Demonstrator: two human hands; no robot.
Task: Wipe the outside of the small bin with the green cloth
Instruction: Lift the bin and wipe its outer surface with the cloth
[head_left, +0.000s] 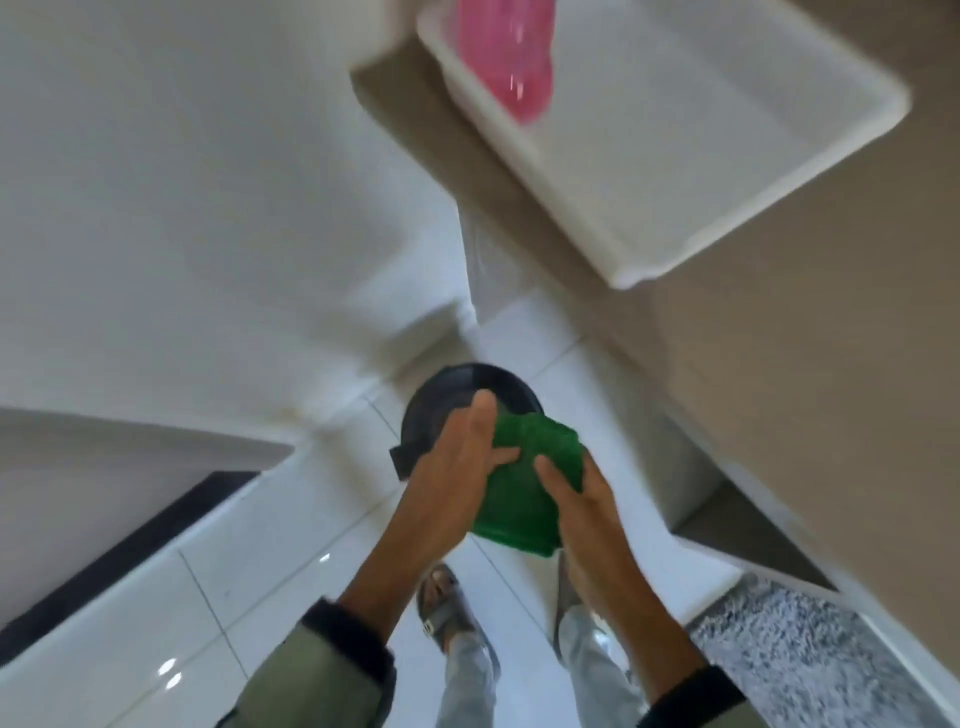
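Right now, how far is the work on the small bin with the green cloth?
Done: both hands, left hand and right hand, already hold the green cloth. In hand: the cloth is above the small black bin on the white floor; contact with it is unclear. Left: wiping the outside wall, mostly hidden from here.

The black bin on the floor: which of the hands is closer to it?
The left. The left hand overlaps the small black bin, its fingertips at the rim, gripping the green cloth. The right hand holds the cloth's other side, nearer the person, off the bin.
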